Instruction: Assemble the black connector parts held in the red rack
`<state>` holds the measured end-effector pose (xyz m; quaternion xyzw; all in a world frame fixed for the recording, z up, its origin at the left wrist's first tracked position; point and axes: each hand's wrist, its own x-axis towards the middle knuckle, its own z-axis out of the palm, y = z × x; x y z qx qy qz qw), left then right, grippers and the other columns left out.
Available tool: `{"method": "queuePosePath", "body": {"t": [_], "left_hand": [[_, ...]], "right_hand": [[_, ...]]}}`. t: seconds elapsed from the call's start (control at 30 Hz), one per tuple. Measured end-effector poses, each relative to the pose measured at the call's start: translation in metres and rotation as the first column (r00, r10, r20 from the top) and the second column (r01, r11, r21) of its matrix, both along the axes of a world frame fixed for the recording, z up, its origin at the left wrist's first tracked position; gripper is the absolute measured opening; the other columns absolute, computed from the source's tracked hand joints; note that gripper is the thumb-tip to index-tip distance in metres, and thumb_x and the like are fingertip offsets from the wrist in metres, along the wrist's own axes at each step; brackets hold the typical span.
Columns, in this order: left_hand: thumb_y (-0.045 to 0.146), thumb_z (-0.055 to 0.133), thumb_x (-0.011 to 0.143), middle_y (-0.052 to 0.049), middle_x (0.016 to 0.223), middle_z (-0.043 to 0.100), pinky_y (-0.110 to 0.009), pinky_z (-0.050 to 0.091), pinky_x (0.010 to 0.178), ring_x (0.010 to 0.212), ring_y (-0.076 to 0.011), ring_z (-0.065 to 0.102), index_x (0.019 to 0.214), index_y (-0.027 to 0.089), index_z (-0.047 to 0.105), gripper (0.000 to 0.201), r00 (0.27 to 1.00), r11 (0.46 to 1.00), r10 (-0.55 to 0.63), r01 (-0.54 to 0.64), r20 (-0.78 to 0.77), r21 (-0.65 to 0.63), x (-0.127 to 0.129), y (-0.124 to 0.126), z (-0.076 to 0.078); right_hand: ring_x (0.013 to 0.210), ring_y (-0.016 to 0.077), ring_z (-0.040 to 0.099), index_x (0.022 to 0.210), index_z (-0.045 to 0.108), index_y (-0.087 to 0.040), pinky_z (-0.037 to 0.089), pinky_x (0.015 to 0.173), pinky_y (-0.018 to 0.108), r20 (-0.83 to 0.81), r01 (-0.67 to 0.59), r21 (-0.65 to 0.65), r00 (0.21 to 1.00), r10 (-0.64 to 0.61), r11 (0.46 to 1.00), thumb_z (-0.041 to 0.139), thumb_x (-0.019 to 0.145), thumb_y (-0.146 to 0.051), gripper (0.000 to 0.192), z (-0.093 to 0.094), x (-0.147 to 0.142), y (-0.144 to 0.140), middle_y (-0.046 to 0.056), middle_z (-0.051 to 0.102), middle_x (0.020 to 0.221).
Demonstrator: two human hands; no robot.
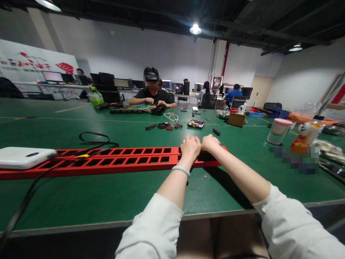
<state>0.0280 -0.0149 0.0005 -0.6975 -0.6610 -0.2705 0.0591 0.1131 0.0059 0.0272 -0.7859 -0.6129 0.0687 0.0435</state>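
Green matte felt-like table (113, 194) stretched wide under both arms. Across it lay a long red slotted plastic rack (121, 158), its long axis running sideways, reaching far out to the left of the hands and ending just beyond the right one. The left hand (190, 148) and the right hand (210, 143) rested side by side, touching, on the rack's right end, both curled into loose fists over it; whether the fingers pinched anything could not be told. A pale bead bracelet (181, 169) circled the left wrist. A smooth white rounded power bank (23, 157) sat far left, on the rack's other end.
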Motion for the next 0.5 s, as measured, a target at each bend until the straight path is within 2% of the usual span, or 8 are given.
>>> {"method": "queuePosePath", "body": {"t": [0.07,0.13,0.2,0.27,0.37,0.5], "left_hand": [[0.034,0.015,0.089,-0.012,0.102,0.055,-0.038,0.04,0.077,0.094,-0.0261,0.052,0.097,0.016,0.057,0.046,1.0,1.0,0.005,-0.005,0.01,0.0,-0.001,0.001,0.0],[0.033,0.014,0.089,-0.013,0.101,0.056,-0.038,0.04,0.076,0.093,-0.0261,0.052,0.097,0.016,0.057,0.047,1.0,1.0,0.011,-0.011,0.013,-0.003,-0.001,0.0,0.0],[0.033,0.014,0.089,-0.013,0.101,0.056,-0.039,0.039,0.077,0.093,-0.0268,0.052,0.097,0.015,0.057,0.048,1.0,1.0,0.007,-0.007,0.007,-0.011,0.0,-0.001,0.0],[0.035,0.015,0.089,-0.014,0.103,0.055,-0.04,0.039,0.078,0.096,-0.0276,0.051,0.098,0.014,0.057,0.048,1.0,1.0,-0.013,0.013,-0.003,-0.028,0.002,-0.002,0.001],[0.036,0.017,0.088,-0.015,0.106,0.054,-0.04,0.037,0.081,0.099,-0.0277,0.049,0.1,0.013,0.056,0.047,0.999,0.998,-0.034,0.034,-0.005,-0.051,0.005,-0.003,0.002],[0.036,0.018,0.088,-0.015,0.104,0.055,-0.039,0.038,0.08,0.097,-0.0274,0.051,0.1,0.013,0.057,0.047,1.0,0.999,-0.021,0.021,-0.01,-0.039,0.005,0.0,-0.002]], "right_hand": [[0.104,0.0377,0.045,0.118,0.047,-0.006,0.042,0.071,0.053,0.021,0.056,0.033,0.998,-0.057,0.998,0.04,0.082,-0.036,0.047,0.002,-0.006,-0.003,0.025,0.04,0.117],[0.101,0.0372,0.047,0.114,0.05,-0.004,0.042,0.069,0.052,0.056,0.066,0.146,0.996,-0.074,0.987,0.031,0.086,-0.032,0.044,0.003,-0.008,-0.005,0.026,0.041,0.114],[0.099,0.0354,0.049,0.11,0.053,-0.004,0.042,0.07,0.048,0.095,-0.012,0.292,0.995,-0.017,0.956,0.032,0.086,-0.031,0.042,0.005,-0.006,-0.005,0.026,0.039,0.114],[0.097,0.0336,0.051,0.108,0.054,-0.006,0.043,0.073,0.045,0.104,-0.073,0.345,0.994,0.039,0.936,0.041,0.082,-0.035,0.042,0.006,0.0,-0.002,0.024,0.038,0.115],[0.097,0.0299,0.052,0.111,0.053,-0.012,0.043,0.076,0.04,0.052,-0.122,0.291,0.992,0.111,0.949,0.048,0.077,-0.042,0.046,0.002,0.011,0.009,0.02,0.04,0.115],[0.099,0.0256,0.053,0.109,0.055,-0.014,0.042,0.08,0.034,0.007,-0.23,0.138,0.973,0.231,0.963,0.038,0.081,-0.047,0.047,-0.011,0.018,0.021,0.018,0.046,0.115]]}}
